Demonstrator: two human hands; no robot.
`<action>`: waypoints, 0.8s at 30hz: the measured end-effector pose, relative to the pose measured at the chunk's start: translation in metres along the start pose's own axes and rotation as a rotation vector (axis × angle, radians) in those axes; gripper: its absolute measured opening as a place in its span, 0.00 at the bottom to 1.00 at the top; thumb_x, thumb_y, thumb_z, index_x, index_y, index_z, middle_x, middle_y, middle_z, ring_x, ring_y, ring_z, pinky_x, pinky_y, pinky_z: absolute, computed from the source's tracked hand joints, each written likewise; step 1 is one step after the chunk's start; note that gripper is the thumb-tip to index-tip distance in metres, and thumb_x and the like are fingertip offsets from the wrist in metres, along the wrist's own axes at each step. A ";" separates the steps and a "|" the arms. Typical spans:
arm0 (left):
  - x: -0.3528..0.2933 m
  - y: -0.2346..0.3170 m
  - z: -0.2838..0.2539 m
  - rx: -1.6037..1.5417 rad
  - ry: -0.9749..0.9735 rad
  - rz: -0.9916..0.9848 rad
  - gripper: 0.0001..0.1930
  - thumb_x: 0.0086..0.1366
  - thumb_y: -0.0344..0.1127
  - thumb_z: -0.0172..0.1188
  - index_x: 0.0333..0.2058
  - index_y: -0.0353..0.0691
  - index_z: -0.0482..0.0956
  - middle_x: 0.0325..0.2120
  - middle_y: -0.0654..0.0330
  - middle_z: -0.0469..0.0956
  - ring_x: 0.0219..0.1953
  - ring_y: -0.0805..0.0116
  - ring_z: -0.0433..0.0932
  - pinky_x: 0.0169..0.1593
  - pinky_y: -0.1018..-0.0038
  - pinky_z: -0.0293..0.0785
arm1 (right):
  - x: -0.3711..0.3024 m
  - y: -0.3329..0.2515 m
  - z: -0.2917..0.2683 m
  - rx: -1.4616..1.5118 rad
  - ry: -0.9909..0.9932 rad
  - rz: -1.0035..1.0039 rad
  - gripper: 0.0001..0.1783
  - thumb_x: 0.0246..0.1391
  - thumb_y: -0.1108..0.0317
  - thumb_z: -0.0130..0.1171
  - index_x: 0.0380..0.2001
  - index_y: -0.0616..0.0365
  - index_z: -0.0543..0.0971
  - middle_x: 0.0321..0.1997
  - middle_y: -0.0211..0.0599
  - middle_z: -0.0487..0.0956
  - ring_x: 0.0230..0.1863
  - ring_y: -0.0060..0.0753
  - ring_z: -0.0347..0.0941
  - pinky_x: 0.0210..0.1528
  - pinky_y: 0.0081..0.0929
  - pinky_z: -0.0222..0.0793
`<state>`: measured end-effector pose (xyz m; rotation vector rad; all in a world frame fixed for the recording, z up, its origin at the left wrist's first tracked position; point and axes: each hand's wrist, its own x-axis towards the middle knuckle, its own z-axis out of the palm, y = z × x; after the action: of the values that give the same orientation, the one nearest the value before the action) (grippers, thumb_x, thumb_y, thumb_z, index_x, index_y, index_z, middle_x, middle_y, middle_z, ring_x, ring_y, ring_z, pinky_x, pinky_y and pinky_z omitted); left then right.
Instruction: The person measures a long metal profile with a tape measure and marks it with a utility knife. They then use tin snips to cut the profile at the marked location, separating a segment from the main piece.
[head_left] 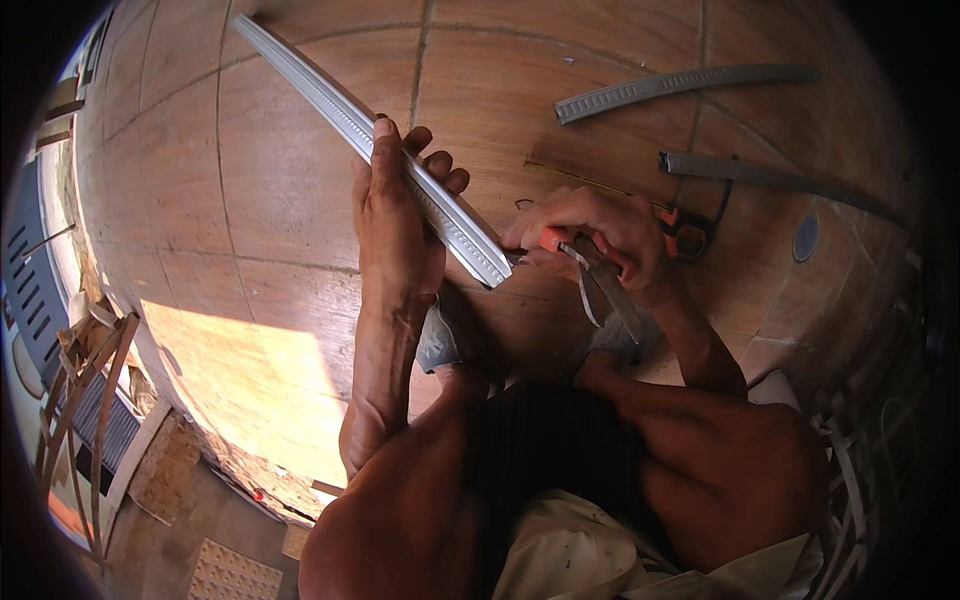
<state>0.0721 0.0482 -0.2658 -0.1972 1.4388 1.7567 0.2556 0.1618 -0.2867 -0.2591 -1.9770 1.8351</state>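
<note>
My left hand [395, 205] is wrapped round a long silver metal channel [330, 105], gripping it near its lower end. The channel slants from the upper left down to the middle, held above the tiled floor. Close by that lower end, my right hand [595, 235] is closed on a pair of tin snips [610, 290] with red handles. The snips' metal blades stick out of the hand and point back toward my knees. My right fingertips are at the channel's cut end; whether they pinch its edge I cannot make out.
An orange-and-black tape measure [688, 235] lies just right of my right hand, its yellow tape drawn out leftward. Two more grey channels, one farther [680, 88] and one nearer [780, 180], rest on the floor. Wooden strips [90, 400] lean at the left; thin metal strips [848, 480] lie lower right.
</note>
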 end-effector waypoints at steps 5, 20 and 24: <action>0.004 -0.002 0.000 -0.027 -0.044 0.014 0.19 0.81 0.49 0.56 0.52 0.37 0.68 0.45 0.57 0.70 0.39 0.70 0.74 0.42 0.69 0.80 | 0.002 0.002 0.000 -0.019 -0.021 -0.154 0.20 0.67 0.53 0.67 0.47 0.60 0.82 0.41 0.37 0.85 0.40 0.34 0.84 0.45 0.33 0.80; 0.006 0.001 0.007 0.069 -0.042 0.011 0.19 0.81 0.50 0.56 0.51 0.40 0.67 0.42 0.58 0.68 0.37 0.71 0.75 0.40 0.69 0.81 | -0.003 0.006 0.009 -0.005 0.073 -0.174 0.16 0.60 0.68 0.73 0.47 0.61 0.80 0.42 0.37 0.87 0.42 0.34 0.86 0.45 0.31 0.81; 0.003 0.004 0.010 0.062 0.009 -0.010 0.20 0.80 0.46 0.58 0.57 0.37 0.68 0.41 0.58 0.72 0.36 0.73 0.74 0.38 0.72 0.78 | -0.002 0.001 0.007 0.015 0.036 -0.132 0.15 0.60 0.68 0.74 0.46 0.59 0.81 0.40 0.32 0.87 0.41 0.29 0.86 0.44 0.29 0.81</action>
<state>0.0712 0.0579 -0.2610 -0.1794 1.4940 1.7028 0.2543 0.1552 -0.2883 -0.1521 -1.9083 1.7492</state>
